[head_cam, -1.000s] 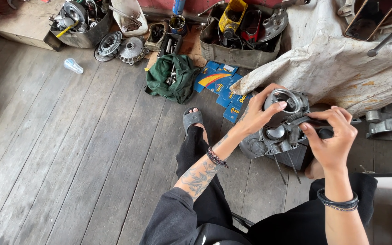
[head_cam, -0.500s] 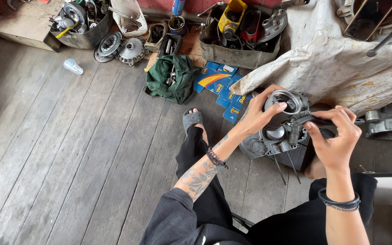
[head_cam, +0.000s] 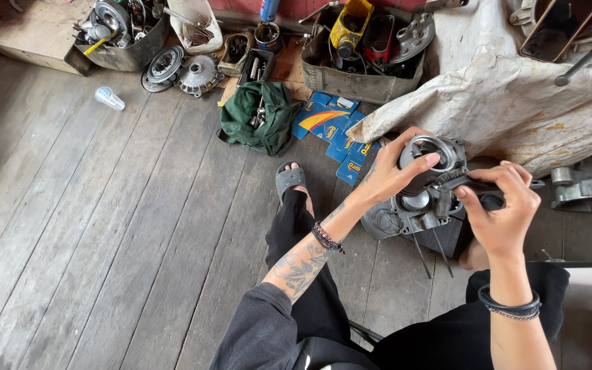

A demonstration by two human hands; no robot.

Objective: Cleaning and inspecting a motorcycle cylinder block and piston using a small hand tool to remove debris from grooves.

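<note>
On a plank floor, our left hand steadies the engine casing; our right hand pinches a dark part against it, seating it; alignment matters.

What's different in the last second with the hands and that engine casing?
Very little. The right hand has edged slightly left along the dark part it grips at the grey engine casing, its fingers closing a bit more. The left hand stays spread on the casing's round opening. The casing, the green cloth bag and the blue packets on the plank floor have not moved.
</note>
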